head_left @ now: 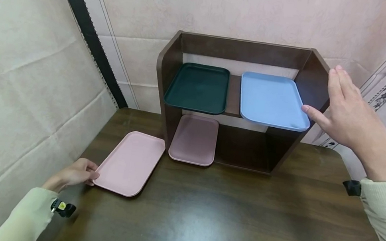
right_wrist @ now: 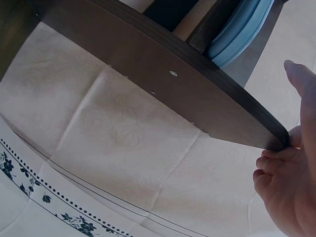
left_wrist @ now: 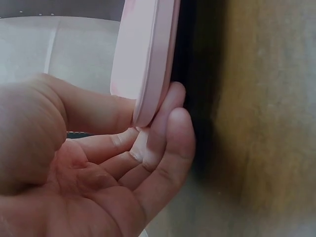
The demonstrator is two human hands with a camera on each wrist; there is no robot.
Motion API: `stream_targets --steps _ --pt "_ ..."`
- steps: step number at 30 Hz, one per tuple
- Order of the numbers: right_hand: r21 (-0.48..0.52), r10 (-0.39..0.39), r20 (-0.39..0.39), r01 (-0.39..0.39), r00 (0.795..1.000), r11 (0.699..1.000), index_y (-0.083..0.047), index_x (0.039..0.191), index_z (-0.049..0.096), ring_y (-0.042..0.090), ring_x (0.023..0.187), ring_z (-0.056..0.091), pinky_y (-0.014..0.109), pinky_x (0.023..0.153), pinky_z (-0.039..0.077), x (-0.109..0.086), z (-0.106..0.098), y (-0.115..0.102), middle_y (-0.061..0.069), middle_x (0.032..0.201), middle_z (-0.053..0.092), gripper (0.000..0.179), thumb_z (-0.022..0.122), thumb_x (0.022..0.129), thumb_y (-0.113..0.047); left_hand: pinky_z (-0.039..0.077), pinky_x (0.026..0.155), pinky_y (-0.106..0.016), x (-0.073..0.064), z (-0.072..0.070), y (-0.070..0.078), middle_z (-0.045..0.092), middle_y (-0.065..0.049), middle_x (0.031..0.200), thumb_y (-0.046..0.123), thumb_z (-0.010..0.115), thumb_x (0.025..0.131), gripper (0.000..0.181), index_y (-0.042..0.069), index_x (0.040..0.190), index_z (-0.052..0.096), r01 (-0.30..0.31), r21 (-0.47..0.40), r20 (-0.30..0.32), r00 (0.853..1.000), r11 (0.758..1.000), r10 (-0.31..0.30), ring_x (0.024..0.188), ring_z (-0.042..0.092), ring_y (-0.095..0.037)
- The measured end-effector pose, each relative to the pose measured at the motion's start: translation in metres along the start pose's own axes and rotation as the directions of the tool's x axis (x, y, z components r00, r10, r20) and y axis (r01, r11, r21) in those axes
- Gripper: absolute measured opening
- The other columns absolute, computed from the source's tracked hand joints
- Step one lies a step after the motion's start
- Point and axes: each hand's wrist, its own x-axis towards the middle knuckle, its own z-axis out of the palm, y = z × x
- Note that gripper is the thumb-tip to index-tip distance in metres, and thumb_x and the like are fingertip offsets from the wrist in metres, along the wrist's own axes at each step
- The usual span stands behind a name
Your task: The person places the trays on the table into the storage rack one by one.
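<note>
My left hand (head_left: 76, 172) pinches the near-left corner of a pink tray (head_left: 131, 163), thumb on top and fingers beneath. In the left wrist view, the tray's rim (left_wrist: 153, 64) sits between thumb and fingertips, and a dark gap shows under it. At the right side of a dark brown two-tier shelf (head_left: 245, 50), my right hand (head_left: 351, 110) has its fingers straight and its thumb apart, near a blue tray (head_left: 273, 100). The right wrist view places its fingers by the side panel's (right_wrist: 148, 74) edge; whether they touch is hard to tell.
A dark green tray (head_left: 198, 87) lies on the upper tier, left of the blue one. Below it, a second pink tray (head_left: 194, 138) juts forward from the lower tier. The shelf stands on a brown wooden table (head_left: 210, 219), with pale cloth (head_left: 250, 11) behind it.
</note>
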Motion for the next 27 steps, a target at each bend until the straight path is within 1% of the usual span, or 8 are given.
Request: stream_targets --steps 1,3,9,12,14,16,21,27 --pt "0.003 0.0 -0.002 0.0 1.0 1.0 0.006 0.165 -0.007 0.046 0.164 -0.003 0.059 0.133 0.0 0.0 0.0 0.0 0.028 0.175 -0.011 0.102 0.054 0.107 -0.051 0.065 0.071 -0.032 -0.001 0.001 -0.001 0.065 -0.011 0.089 -0.003 0.06 0.1 0.024 -0.023 0.114 0.058 0.011 -0.003 -0.005 1.0 1.0 -0.011 0.078 0.067 -0.016" --pt "-0.002 0.0 0.002 0.0 1.0 1.0 0.007 0.165 -0.008 0.046 0.164 -0.004 0.059 0.133 0.0 0.0 0.0 0.0 0.027 0.175 -0.012 0.101 0.053 0.107 -0.051 0.065 0.071 -0.031 -0.004 0.001 -0.003 0.065 -0.01 0.089 -0.003 0.059 0.101 0.024 -0.023 0.114 0.058 0.012 -0.006 0.0 1.0 1.0 -0.012 0.078 0.067 -0.016" --pt "0.002 0.001 0.006 -0.001 1.0 1.0 0.007 0.165 -0.008 0.046 0.164 -0.004 0.06 0.133 0.0 0.001 0.001 -0.001 0.027 0.175 -0.013 0.101 0.052 0.108 -0.051 0.065 0.07 -0.03 -0.016 0.002 -0.01 0.064 -0.007 0.086 -0.005 0.058 0.1 0.023 -0.024 0.112 0.057 -0.042 -0.033 0.038 0.998 0.999 0.043 0.075 0.066 -0.013" --pt "0.009 0.009 0.006 -0.009 1.0 1.0 0.005 0.165 -0.009 0.046 0.164 -0.004 0.06 0.133 0.0 0.0 0.0 -0.001 0.026 0.175 -0.013 0.102 0.052 0.107 -0.052 0.064 0.07 -0.03 -0.021 0.003 -0.012 0.065 -0.007 0.086 -0.004 0.058 0.101 0.021 -0.022 0.111 0.059 -0.039 -0.033 0.043 0.998 0.999 0.04 0.075 0.066 -0.013" --pt "0.012 0.012 0.005 -0.013 1.0 1.0 0.005 0.166 -0.01 0.046 0.164 -0.004 0.06 0.133 0.0 0.0 0.0 -0.001 0.026 0.175 -0.014 0.102 0.052 0.107 -0.052 0.064 0.071 -0.03 -0.024 0.004 -0.012 0.065 -0.007 0.086 -0.002 0.059 0.102 0.02 -0.02 0.111 0.06 -0.033 -0.026 0.045 0.998 0.999 0.034 0.076 0.066 -0.014" --pt "0.016 0.015 0.005 -0.015 1.0 1.0 0.004 0.166 -0.01 0.046 0.164 -0.004 0.06 0.133 0.0 -0.001 0.0 -0.001 0.025 0.175 -0.014 0.102 0.053 0.107 -0.052 0.064 0.071 -0.03 -0.027 0.006 -0.012 0.065 -0.008 0.086 -0.002 0.059 0.102 0.02 -0.02 0.111 0.061 -0.039 -0.025 0.054 0.998 0.999 0.04 0.076 0.066 -0.014" --pt "0.017 0.014 0.005 -0.014 1.0 1.0 0.004 0.165 -0.01 0.046 0.164 -0.005 0.059 0.133 0.0 -0.001 0.0 -0.001 0.025 0.175 -0.015 0.102 0.052 0.107 -0.052 0.064 0.07 -0.03 -0.032 0.011 -0.009 0.065 -0.008 0.085 -0.003 0.059 0.1 0.021 -0.022 0.111 0.059 -0.089 -0.04 0.084 0.992 0.995 0.092 0.075 0.066 -0.013" --pt "0.018 -0.002 -0.005 0.002 1.0 1.0 0.005 0.165 -0.01 0.046 0.164 -0.005 0.058 0.133 -0.001 -0.001 0.0 -0.001 0.027 0.175 -0.014 0.102 0.052 0.107 -0.051 0.064 0.07 -0.031 -0.035 0.018 -0.005 0.064 -0.008 0.084 -0.004 0.06 0.1 0.023 -0.023 0.113 0.057 -0.102 -0.055 0.113 0.988 0.993 0.108 0.074 0.066 -0.012"
